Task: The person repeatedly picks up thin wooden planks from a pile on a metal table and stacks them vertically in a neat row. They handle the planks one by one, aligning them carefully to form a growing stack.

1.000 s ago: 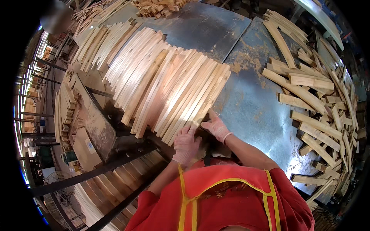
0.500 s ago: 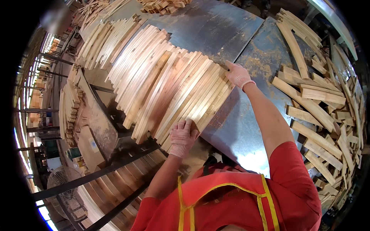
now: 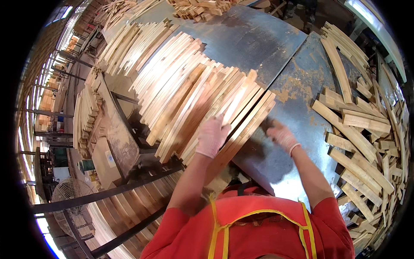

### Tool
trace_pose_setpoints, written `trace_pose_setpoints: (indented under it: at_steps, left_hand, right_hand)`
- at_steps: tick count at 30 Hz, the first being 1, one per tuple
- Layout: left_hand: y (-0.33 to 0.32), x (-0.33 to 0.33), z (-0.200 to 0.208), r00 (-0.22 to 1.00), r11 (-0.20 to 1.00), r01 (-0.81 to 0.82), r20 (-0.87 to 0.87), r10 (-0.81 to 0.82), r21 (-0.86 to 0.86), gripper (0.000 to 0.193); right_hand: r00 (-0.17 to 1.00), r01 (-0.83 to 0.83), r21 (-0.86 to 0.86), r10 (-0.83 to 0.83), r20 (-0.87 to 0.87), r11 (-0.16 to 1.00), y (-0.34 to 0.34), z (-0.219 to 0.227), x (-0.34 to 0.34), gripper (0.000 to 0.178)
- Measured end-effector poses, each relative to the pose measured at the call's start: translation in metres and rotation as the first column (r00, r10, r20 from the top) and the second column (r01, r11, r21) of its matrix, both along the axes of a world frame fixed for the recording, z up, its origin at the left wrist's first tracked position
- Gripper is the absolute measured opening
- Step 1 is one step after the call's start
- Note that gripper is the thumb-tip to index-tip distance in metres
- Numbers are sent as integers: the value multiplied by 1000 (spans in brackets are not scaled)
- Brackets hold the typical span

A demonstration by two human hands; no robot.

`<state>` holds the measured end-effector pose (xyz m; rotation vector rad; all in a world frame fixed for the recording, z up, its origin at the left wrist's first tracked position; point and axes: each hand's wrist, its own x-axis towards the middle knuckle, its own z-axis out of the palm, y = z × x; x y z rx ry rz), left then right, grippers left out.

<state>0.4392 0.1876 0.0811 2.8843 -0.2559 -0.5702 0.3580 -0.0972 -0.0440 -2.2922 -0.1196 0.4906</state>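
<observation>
A long row of pale wooden strips (image 3: 185, 95) lies side by side on a metal-topped table (image 3: 250, 41). My left hand (image 3: 213, 134), in a knitted work glove, is closed round the near part of one wooden strip (image 3: 241, 96). That strip is lifted and tilted over its neighbours near the row's right end. Dark gaps show between the last strips (image 3: 254, 118) there. Just right of the row, my right hand (image 3: 282, 135), gloved too, is above the metal top, apart from the strips. Its fingers are smeared by motion, and nothing can be made out in them.
Loose wood offcuts (image 3: 358, 151) are heaped along the right side. More strips (image 3: 129, 47) lie at the far left, and a wood pile (image 3: 200, 8) stands at the back. Near left are a dark metal bar (image 3: 108, 193), stacked boards (image 3: 133, 209) and a fan (image 3: 71, 200).
My left hand has moved up and right from the near strip ends and taken hold of one strip, now lifted. My right hand has left the row's far corner and come nearer. Gaps have opened.
</observation>
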Motion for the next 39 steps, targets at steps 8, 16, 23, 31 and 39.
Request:
trace_pose_setpoints:
  at_steps: [8, 16, 23, 31, 39]
  left_hand:
    - [112, 39, -5, 918, 941, -27, 382, -110, 338, 91]
    - [155, 28, -36, 964, 988, -141, 217, 152, -68, 107]
    - [135, 0, -57, 900, 972, 116, 392, -190, 205, 102]
    - [-47, -97, -30, 701, 790, 612, 483, -524, -31, 93]
    - [-187, -171, -75, 658, 661, 750, 159, -737, -41, 100]
  right_hand:
    - [905, 193, 521, 54, -422, 832, 159, 41, -50, 81]
    - [878, 388, 175, -305, -370, 905, 115, 89, -96, 64]
    - [799, 598, -360, -570, 193, 716, -39, 117, -144, 50]
    - [913, 343, -807, -372, 166, 481, -166, 85, -168, 13]
    - [638, 682, -372, -263, 724, 630, -177, 111, -228, 21]
